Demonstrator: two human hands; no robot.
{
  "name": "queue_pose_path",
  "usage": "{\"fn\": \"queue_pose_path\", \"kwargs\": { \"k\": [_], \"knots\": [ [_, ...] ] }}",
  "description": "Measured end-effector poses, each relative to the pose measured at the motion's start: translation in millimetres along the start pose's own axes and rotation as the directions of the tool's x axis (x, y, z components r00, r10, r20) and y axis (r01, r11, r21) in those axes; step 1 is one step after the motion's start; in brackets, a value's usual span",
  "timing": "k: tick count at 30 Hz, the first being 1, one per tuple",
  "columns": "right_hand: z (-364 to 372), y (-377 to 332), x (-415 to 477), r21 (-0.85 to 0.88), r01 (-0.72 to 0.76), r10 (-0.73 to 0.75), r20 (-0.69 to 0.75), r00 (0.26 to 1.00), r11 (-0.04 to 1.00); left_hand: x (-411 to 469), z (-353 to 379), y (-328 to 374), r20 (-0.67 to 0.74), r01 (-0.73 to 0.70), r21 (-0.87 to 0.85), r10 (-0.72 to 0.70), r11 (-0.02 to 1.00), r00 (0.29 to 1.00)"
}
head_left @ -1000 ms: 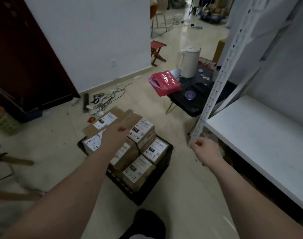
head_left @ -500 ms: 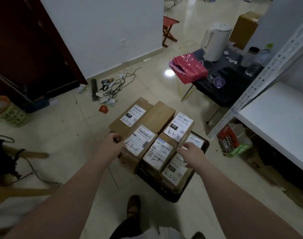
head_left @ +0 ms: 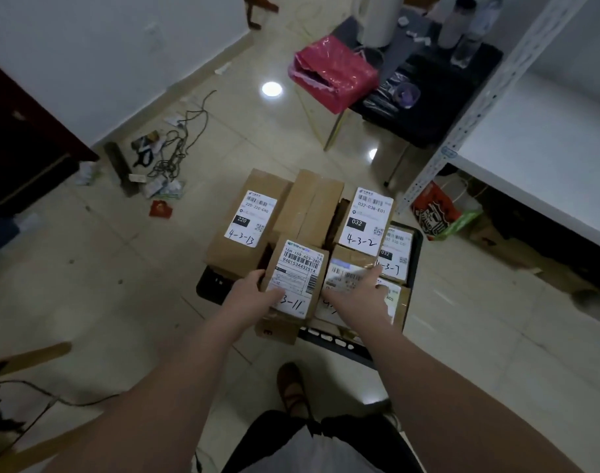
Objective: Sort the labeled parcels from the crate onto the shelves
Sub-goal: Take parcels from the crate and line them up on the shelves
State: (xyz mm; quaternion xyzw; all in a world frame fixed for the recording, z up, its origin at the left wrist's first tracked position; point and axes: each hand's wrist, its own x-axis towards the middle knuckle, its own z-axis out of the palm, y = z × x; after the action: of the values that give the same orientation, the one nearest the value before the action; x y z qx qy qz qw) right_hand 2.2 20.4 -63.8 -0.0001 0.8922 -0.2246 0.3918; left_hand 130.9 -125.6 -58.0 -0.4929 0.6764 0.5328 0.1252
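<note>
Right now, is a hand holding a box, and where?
The left hand grips the parcel marked 3-11 by its left edge. The right hand only rests flat on the next parcel.

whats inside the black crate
The crate holds labeled cardboard parcels: 4-3-13, 4-3-2, 4-3-7. The left hand grips the 3-11 parcel; the right hand rests on its neighbor, covering that code. Anything beneath the top parcels is hidden.

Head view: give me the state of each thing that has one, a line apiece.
crate, packed full.
3-11 parcel, label up, gripped at its left edge by the left hand.
right hand, fingers straight, resting on the neighbouring parcel.
4-3-13 parcel, label up, untouched.
4-3-2 parcel, label up, untouched.
plain box, taped shut, no label showing.
</note>
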Motion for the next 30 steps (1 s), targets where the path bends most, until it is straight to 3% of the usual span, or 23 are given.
{"fn": "queue_pose_path", "kwargs": {
  "k": [5,9,13,16,19,22,24,27,30],
  "knots": [
    [8,-5,6,0.056,-0.098,0.099,-0.015,0.995,0.994,8,-1,-4,0.019,0.03,0.005,-0.03,1.0,0.999],
    [16,-13,3,0.056,-0.075,0.081,-0.105,0.991,0.996,12,-6,-4,0.038,0.053,0.023,-0.054,0.998,0.998],
    [11,-10,-3,0.095,-0.075,0.084,-0.097,0.992,0.993,10,-3,1,0.011,0.033,0.031,-0.033,0.999,0.999],
    [-6,-1,-8,0.108,-0.043,0.058,-0.138,0.989,0.993,5,0,12,-0.141,-0.071,0.223,0.105,0.972,0.985],
    [-27,6,-13,0.214,-0.011,0.048,-0.168,0.985,0.977,-7,9,36,-0.23,-0.265,0.345,0.355,0.9,0.906],
    [-53,11,-15,0.394,0.019,0.042,-0.146,0.988,0.919,-21,26,65,-0.113,-0.434,0.368,0.503,0.822,0.857],
    [-73,12,-16,0.503,0.016,0.028,-0.079,0.996,0.864,-31,39,85,0.068,-0.462,0.296,0.464,0.836,0.883],
    [-101,9,-24,0.578,0.037,-0.057,0.017,0.998,0.815,-49,58,109,0.392,-0.34,0.032,0.301,0.94,0.869],
    [-123,13,-37,0.622,0.118,-0.178,0.036,0.983,0.774,-58,71,122,0.486,-0.197,-0.223,0.284,0.955,0.827]
  ]
}}
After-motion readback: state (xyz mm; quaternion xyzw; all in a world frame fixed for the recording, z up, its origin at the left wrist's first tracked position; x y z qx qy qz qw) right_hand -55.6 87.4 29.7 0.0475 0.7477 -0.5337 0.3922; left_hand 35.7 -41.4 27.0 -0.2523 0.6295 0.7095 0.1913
